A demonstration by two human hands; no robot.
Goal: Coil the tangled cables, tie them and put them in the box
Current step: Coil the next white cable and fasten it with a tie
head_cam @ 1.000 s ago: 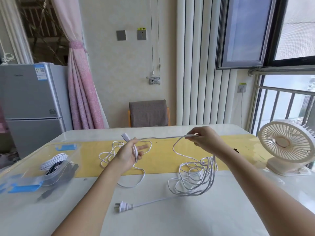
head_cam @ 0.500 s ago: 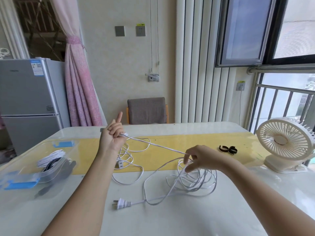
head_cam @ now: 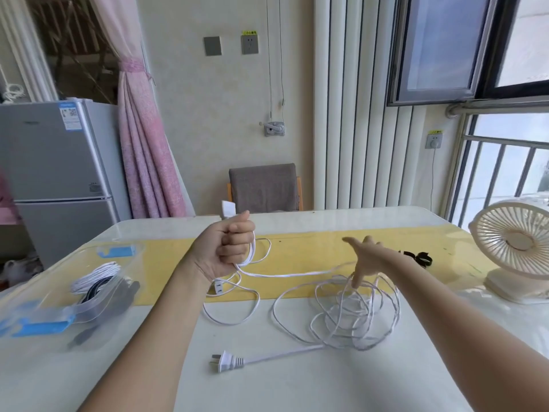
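Note:
My left hand point(head_cam: 230, 251) is a raised fist gripping a white cable; the cable's white end connector point(head_cam: 228, 210) sticks up above the fist. From the fist the cable runs right to a tangled white heap point(head_cam: 353, 316) on the table. My right hand point(head_cam: 367, 261) hovers over that heap, fingers spread, one fingertip touching the strands. The white plug point(head_cam: 227, 361) lies near the front. A clear plastic box point(head_cam: 59, 295) with blue clips stands at the left and holds coiled white and black cables. Black ties point(head_cam: 416, 258) lie on the yellow runner.
A cream desk fan point(head_cam: 517, 248) stands at the table's right edge. A second white cable loop with a small inline switch point(head_cam: 219, 288) lies below my left hand. A grey chair point(head_cam: 264, 188) is behind the table, a fridge point(head_cam: 56, 173) at the far left.
My left hand closed into a fist around the cable, with the end connector showing above it. My right hand let go of the strand, opened and moved right over the heap.

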